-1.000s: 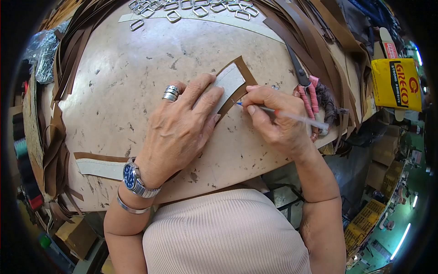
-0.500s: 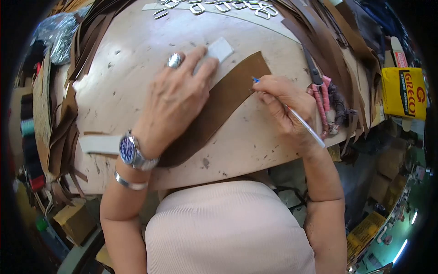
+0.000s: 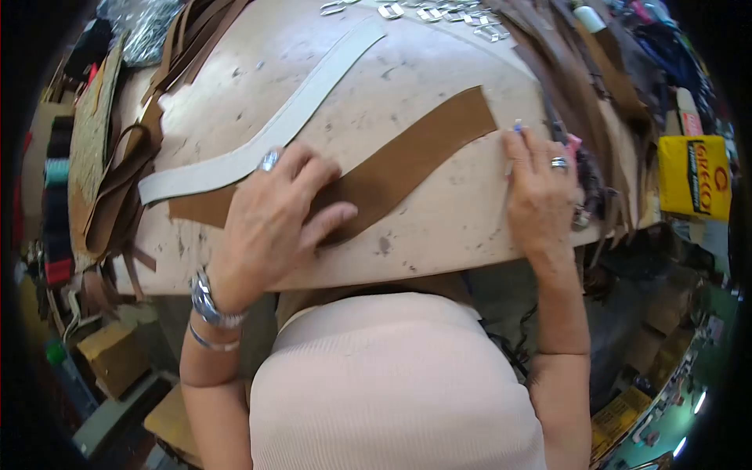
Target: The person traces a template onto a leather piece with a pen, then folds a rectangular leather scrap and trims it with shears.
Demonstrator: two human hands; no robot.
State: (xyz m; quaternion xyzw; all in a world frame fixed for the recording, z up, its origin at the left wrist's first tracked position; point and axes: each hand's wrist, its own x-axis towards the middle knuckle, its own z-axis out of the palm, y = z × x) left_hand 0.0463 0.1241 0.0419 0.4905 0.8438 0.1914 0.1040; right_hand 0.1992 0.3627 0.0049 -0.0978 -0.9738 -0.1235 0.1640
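Observation:
A wavy brown leather piece (image 3: 415, 160) lies across the table with its wide end to the right. My left hand (image 3: 270, 219) rests over its left part, thumb and fingers apart, holding nothing. Behind it a white curved strip (image 3: 301, 98) lies on the table, its lower end just above the brown leather. At the right, beyond the leather's end, my right hand (image 3: 544, 188) is palm down with its fingers close together. The blue tip of a pen (image 3: 518, 124) pokes out past these fingers; most of its barrel is hidden under the hand.
Several metal buckles (image 3: 431, 12) lie at the far edge. Brown leather strips (image 3: 129, 184) hang along the left side, with more strips (image 3: 560, 59) at the right. Pink-handled scissors (image 3: 573, 145) are partly hidden beside my right hand. A yellow adhesive box (image 3: 693, 176) stands far right.
My right hand has moved right, off the brown leather, and turned palm down with the pen. My left hand has drawn back toward me, uncovering the white strip. The view has shifted.

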